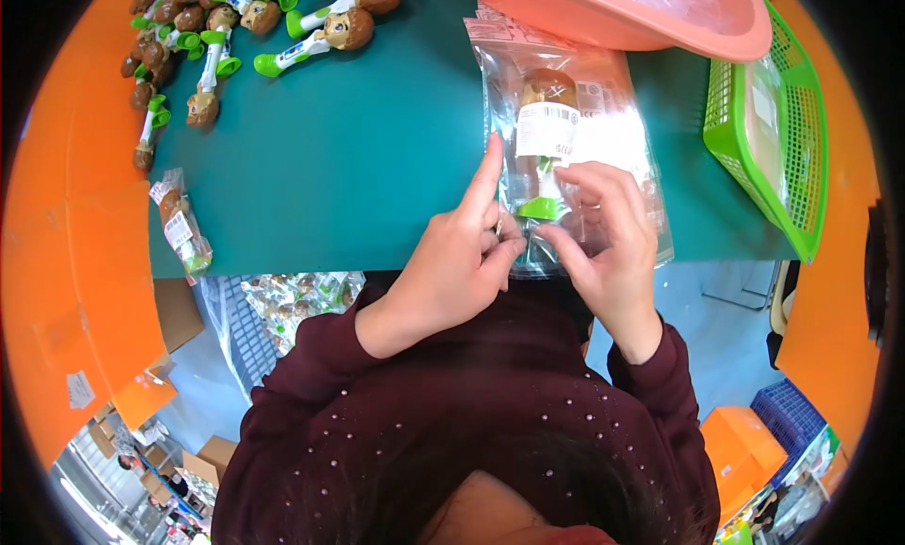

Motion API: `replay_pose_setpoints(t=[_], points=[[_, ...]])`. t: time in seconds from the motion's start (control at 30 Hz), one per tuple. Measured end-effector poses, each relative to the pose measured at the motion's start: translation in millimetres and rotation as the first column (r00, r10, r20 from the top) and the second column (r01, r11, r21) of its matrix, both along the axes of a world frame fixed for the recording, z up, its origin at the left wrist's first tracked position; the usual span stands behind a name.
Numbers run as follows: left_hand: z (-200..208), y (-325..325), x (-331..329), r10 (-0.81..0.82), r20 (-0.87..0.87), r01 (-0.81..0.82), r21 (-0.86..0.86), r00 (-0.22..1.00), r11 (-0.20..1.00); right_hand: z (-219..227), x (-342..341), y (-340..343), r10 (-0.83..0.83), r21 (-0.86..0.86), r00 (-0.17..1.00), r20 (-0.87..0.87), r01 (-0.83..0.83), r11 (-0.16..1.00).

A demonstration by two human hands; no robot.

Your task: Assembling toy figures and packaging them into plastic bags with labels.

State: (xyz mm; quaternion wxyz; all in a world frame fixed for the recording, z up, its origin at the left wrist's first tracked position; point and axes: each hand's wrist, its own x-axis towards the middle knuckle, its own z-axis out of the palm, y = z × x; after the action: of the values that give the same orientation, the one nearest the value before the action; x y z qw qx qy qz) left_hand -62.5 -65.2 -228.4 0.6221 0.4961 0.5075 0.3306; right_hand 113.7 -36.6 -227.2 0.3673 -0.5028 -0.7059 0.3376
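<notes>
A doll-like figure with a brown head and green feet [542,208] lies inside a clear plastic bag [498,78] on the green tabletop, a white label across its middle. At the bag's lower left corner is my left hand [464,253], its index finger stretched along the bag's side and its thumb and other fingers pinching the plastic. My right hand [611,229] rests over the bag's right side, thumb and fingers apart on either side of the figure's feet. More clear bags lie flat beneath this one.
Loose figures [330,36] are heaped at the far left. A bagged figure [182,226] lies at the table's left edge. Beyond the bags stands a pink basin [650,26], with a green basket [806,140] to its right. Below the table, a crate [247,342] sits beside bagged figures [300,305].
</notes>
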Motion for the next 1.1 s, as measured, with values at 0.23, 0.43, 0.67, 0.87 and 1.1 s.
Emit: replay_pose_setpoints(t=[0.23,0.43,0.67,0.87,1.1], points=[[-7,0,-16,-0.162,-0.151,0.176,0.088,0.975,0.980,-12,-24,6,0.017,0.266,0.997,0.076,-0.036,0.963],[-6,-5,-28,0.001,-0.002,-0.001,-0.016,1.000,1.000,-23,-29,9,-0.048,0.145,0.986,0.160,0.025,0.989],[-13,-14,-27,0.157,0.028,-0.155,-0.080,0.987,0.985,-11,-11,-10,-0.003,0.399,0.982,0.190,-0.074,0.914],[-24,-25,-27,0.127,-0.032,-0.124,0.073,0.991,0.990,-27,-29,-38,0.025,0.350,0.959,0.282,-0.127,0.928],[-16,-33,-27,0.212,-0.005,-0.212,0.017,0.977,0.977,-26,-42,-46,-0.031,0.422,0.952,0.304,-0.105,0.901]])
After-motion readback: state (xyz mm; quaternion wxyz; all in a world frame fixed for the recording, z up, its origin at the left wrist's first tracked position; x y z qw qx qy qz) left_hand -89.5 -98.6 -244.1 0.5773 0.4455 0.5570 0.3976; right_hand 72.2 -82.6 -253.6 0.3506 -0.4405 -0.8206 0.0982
